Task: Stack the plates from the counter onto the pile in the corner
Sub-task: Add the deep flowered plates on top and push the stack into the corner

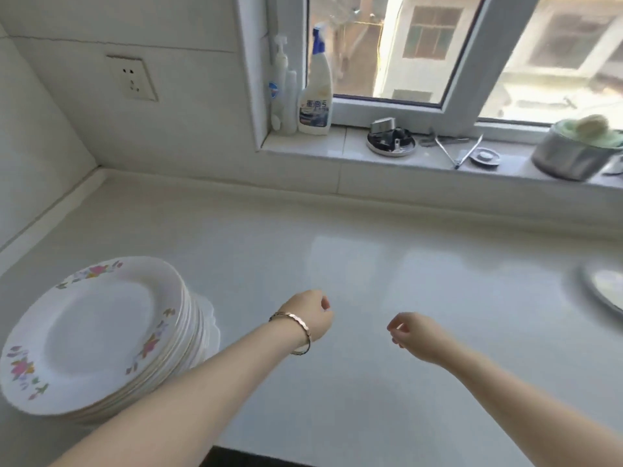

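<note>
1. Pile of plates (97,335): at 8 o'clock in the view, standing on the white counter (337,264) near the left wall. The top plate is white with floral sprays on its rim, and the pile tilts slightly.
2. Left hand (312,313): just below centre, at 6 to 7 o'clock, held over the counter to the right of the pile. Its fingers are loosely curled and hold nothing. A metal bracelet (296,332) circles the wrist. The forearm crosses in front of the pile's lower right edge.
3. Right hand (416,335): at 5 o'clock, near the left hand but apart from it. Its fingers are loosely curled and it holds nothing.
4. Round rimmed object (605,293): at 3 o'clock on the counter, cut by the frame edge. Whether it is a plate cannot be told.
5. Windowsill (320,146): at 12 to 2 o'clock. From left to right it carries a white pump bottle (279,89), a spray bottle (317,96) with a blue trigger, a round tin (391,141), metal tongs (453,151) and a metal pot (569,156).
6. Wall socket (133,79): at 10 to 11 o'clock on the tiled back wall.
</note>
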`<state>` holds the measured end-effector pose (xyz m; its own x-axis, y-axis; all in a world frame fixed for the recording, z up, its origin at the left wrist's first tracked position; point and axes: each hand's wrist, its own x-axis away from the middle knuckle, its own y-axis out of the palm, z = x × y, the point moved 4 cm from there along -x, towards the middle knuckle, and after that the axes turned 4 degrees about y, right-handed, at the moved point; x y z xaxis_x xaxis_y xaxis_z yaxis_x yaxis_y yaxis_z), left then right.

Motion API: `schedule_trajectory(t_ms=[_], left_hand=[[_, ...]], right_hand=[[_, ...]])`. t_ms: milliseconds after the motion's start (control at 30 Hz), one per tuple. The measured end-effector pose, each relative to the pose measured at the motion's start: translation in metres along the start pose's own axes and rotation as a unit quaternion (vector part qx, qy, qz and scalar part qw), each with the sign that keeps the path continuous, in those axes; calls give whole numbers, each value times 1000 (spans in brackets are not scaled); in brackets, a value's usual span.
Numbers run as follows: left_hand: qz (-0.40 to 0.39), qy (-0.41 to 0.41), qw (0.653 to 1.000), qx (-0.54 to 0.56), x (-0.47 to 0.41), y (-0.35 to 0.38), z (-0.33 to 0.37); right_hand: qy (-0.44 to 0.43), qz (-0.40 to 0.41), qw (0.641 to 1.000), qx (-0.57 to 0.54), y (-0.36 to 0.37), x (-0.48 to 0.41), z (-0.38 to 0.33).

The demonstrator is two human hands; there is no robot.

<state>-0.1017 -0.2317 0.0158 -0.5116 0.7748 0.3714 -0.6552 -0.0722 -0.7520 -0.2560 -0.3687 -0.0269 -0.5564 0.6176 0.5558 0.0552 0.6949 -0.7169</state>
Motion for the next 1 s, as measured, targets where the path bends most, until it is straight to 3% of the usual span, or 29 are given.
schedule_trajectory(t_ms=[167,333,533,667,800,1000], left_hand=[[-76,41,993,-84,-46,77,92],[-101,73,984,-126,-83,157,194],[-136,76,976,-154,-107,238,289],[-127,51,976,-170,-115,266,321],[-133,29,973,-186,-123,279,326],[-126,-27,981,-146,-132,274,313]], right_hand=[[65,43,996,-45,-55,9,117],[111,82,989,-43,-117,23,243],[182,196,962,-43,-178,30,396],[285,234,928,44,-212,29,477],[381,170,909,-15,-212,21,529],[401,204,892,-32,-211,17,559]])
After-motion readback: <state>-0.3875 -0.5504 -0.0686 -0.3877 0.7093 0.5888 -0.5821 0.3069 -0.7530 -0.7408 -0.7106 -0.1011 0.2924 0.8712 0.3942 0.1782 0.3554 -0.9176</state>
